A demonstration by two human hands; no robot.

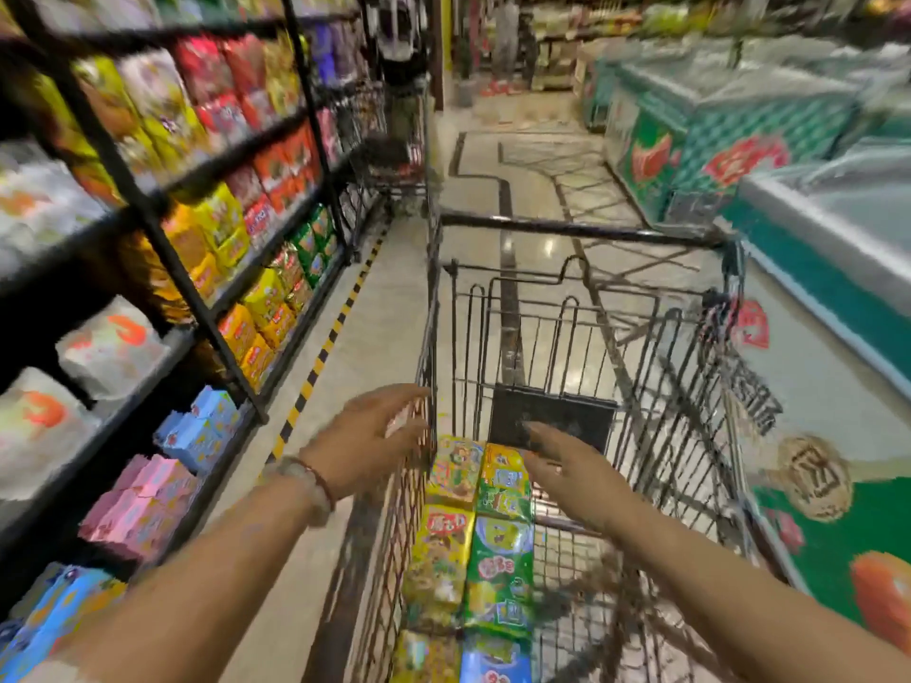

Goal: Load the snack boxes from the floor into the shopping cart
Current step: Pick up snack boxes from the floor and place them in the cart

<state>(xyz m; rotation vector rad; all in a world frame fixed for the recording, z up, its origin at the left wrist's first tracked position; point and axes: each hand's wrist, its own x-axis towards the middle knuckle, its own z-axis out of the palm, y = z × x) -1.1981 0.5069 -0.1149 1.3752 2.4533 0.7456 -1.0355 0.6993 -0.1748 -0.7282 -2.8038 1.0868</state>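
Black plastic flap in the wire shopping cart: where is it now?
Head view: black plastic flap stands against the wire shopping cart's far end, behind the yellow and green snack boxes, by the right hand.

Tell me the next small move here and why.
Probably draw both hands back and turn for another box. The left hand and right hand are open and hold nothing, and snack boxes already lie in the shopping cart.
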